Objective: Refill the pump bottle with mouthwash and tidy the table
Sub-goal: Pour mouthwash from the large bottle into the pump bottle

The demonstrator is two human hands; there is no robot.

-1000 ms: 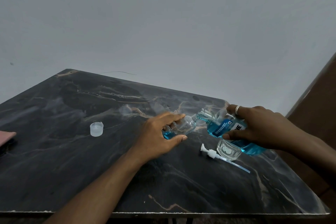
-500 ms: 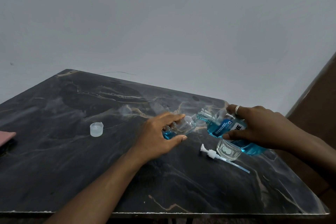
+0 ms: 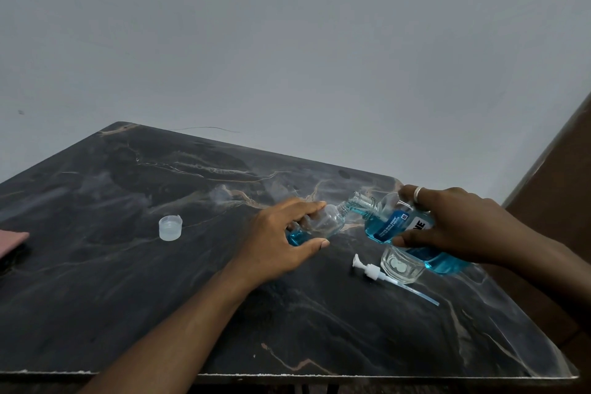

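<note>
Over marble table (image 3: 128,265), L hand (image 3: 278,240) grips pump bottle (image 3: 323,222); R hand (image 3: 454,227) grips tilted mouthwash bottle (image 3: 390,224).

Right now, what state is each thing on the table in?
Pump bottle, open, tilted, a little blue liquid inside, held by left hand.
Mouthwash bottle, uncapped, tipped toward the pump bottle's mouth, held by right hand.
Pump, off, lying on table.
Glass, upright, looks empty.
Cap, off, standing on table.
</note>
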